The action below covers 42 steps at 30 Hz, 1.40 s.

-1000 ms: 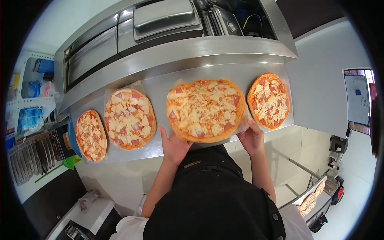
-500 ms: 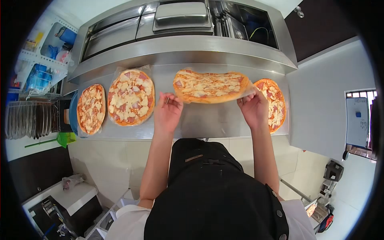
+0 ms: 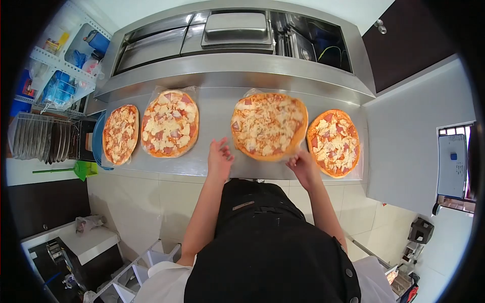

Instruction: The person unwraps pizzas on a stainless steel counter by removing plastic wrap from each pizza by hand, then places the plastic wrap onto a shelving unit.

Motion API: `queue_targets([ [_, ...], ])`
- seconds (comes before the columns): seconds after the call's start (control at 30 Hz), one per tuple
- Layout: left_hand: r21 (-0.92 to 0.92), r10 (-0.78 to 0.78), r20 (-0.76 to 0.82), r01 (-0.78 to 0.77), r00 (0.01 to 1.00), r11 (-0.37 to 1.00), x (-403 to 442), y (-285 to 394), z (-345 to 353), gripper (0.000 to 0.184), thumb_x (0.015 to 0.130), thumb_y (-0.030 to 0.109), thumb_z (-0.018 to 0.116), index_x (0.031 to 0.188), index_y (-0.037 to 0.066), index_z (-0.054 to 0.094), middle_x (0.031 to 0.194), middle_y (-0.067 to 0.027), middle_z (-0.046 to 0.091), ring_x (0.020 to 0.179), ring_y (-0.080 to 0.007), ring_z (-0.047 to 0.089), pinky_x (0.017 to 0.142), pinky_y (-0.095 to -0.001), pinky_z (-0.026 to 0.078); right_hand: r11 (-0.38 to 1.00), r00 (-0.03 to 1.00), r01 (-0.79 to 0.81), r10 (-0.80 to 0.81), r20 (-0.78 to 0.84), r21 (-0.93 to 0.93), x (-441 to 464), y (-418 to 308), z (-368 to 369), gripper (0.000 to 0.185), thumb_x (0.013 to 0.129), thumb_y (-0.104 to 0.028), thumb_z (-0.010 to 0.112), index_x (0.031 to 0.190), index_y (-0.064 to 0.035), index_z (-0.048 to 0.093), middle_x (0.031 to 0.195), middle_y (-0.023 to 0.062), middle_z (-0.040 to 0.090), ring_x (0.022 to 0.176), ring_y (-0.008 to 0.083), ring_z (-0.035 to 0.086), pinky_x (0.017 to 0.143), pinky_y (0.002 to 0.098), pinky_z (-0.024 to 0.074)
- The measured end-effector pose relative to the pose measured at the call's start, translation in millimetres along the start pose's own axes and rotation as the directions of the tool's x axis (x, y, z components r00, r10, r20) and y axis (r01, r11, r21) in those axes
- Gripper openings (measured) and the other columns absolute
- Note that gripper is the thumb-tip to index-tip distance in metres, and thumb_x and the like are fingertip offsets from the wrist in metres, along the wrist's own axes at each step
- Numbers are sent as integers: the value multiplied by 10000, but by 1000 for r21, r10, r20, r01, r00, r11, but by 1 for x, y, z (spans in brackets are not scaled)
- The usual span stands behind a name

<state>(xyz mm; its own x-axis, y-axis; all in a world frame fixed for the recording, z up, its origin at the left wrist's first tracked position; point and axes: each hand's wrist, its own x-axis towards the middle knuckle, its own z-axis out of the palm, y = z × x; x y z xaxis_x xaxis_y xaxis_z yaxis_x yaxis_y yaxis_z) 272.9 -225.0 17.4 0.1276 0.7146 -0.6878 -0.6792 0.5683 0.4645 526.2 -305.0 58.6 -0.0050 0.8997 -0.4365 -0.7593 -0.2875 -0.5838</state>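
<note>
My left hand (image 3: 221, 159) hovers over the counter's front part, fingers apart and empty, just left of the middle pizza. That middle pizza (image 3: 269, 126), topped with cheese and ham, is slightly blurred and in clear wrap. At its lower right edge, my right hand (image 3: 304, 167) has its fingers pinched on what looks like the wrap. Close by on the right lies another pizza (image 3: 333, 143). To the left are a wrapped pizza (image 3: 170, 123) and, at the far left, a narrower-looking one (image 3: 120, 134). All lie on the steel counter (image 3: 214, 106).
Behind the counter is a steel unit with a lidded pan (image 3: 236, 28). A shelf rack (image 3: 65, 60) with bags and a rack of trays (image 3: 43, 136) stand left, beside a blue tub (image 3: 98, 140). A grey panel (image 3: 404, 136) rises at the right.
The middle pizza, earlier raised and then bent between my hands, now lies flatter on the counter. My left hand has come away from it; my right hand has moved left and down.
</note>
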Motion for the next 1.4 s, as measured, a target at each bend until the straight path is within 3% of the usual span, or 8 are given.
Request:
queue_targets([
  [0.03, 197, 143, -70, -126, 987, 972, 0, 1, 1, 476, 891, 440, 462, 1117, 23, 508, 829, -71, 528, 723, -150, 479, 656, -260, 408, 978, 993, 12, -36, -111, -209, 0, 8, -11, 90, 863, -171, 497, 826, -90, 483, 733, 50, 496, 628, 139, 450, 767, 301, 400],
  [0.3, 813, 330, 273, -400, 904, 423, 55, -11, -4, 452, 904, 412, 415, 1070, 9, 535, 894, -76, 572, 752, -150, 520, 632, -260, 429, 981, 969, 105, -137, -207, -162, 5, 32, -28, 149, 885, -194, 487, 966, -71, 465, 914, 103, 532, 736, 179, 546, 747, 323, 462],
  [0.53, 210, -84, 60, 70, 995, 975, 37, 7, 37, 426, 908, 394, 408, 1108, 39, 529, 926, -93, 606, 746, -165, 572, 615, -248, 462, 974, 941, -13, -64, -333, -225, 26, 5, -41, 332, 914, -252, 468, 1174, -54, 411, 1086, 155, 543, 906, 250, 587, 685, 353, 527],
  [0.7, 641, -191, 133, 63, 973, 765, 31, 31, 64, 365, 919, 363, 409, 1068, 55, 539, 950, -82, 605, 786, -155, 579, 655, -264, 481, 925, 937, -34, -103, -334, -380, 37, 15, -53, 364, 944, -281, 415, 1237, -67, 386, 1121, 158, 538, 900, 252, 589, 647, 345, 530],
  [0.9, 643, -236, 392, -81, 889, 762, 88, 38, 73, 263, 922, 276, 443, 1018, 53, 544, 957, -74, 600, 820, -150, 577, 674, -263, 483, 927, 883, 47, -213, -419, -372, 39, 26, -41, 334, 959, -251, 359, 1232, -68, 411, 1025, 130, 559, 758, 191, 596, 563, 272, 502],
  [1.07, 500, -193, 341, -3, 920, 866, 115, 28, 73, 163, 914, 187, 485, 989, 57, 548, 940, -47, 590, 832, -150, 566, 714, -233, 465, 907, 836, -1, -230, -498, -421, 41, 29, -33, 324, 959, -250, 348, 1223, -79, 425, 994, 120, 567, 711, 174, 584, 541, 250, 490],
  [1.2, -25, 129, 216, -127, 968, 992, 127, 19, 66, 105, 906, 168, 522, 952, 79, 553, 893, -22, 575, 749, -101, 528, 707, -217, 435, 866, 778, -63, -269, -568, -497, 44, 27, -18, 312, 954, -250, 359, 1181, -65, 469, 926, 100, 573, 684, 153, 564, 540, 232, 480],
  [1.4, -157, 224, 253, -188, 941, 969, 104, 28, 54, 108, 917, 182, 514, 970, 98, 554, 787, 16, 521, 653, -63, 453, 649, -179, 404, 850, 759, -109, -263, -595, -515, 55, 30, -24, 298, 945, -250, 391, 1116, -40, 513, 919, 92, 577, 672, 145, 552, 544, 228, 480],
])
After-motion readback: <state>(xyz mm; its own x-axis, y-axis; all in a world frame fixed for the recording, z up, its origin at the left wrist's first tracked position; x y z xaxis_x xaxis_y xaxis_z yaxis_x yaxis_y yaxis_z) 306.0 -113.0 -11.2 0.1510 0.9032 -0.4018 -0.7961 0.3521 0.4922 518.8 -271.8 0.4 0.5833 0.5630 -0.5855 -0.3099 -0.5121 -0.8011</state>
